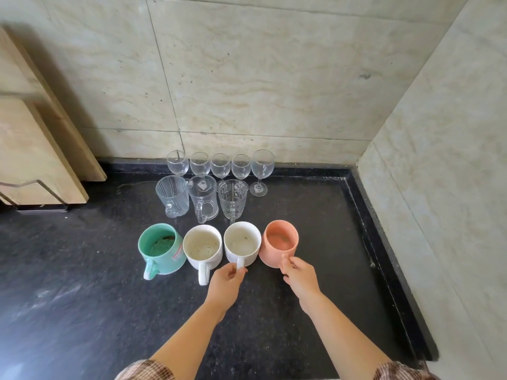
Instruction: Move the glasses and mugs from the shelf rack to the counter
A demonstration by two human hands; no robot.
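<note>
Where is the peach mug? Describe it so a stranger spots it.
On the black counter, look at the row nearest the person. The peach mug stands at its right end, the right hand holding its handle; nothing else there is peach.

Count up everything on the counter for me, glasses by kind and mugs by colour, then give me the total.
stemmed wine glasses: 5
thick clear glasses, middle row: 3
green mug: 1
white mugs: 2
peach mug: 1
Total: 12
</note>
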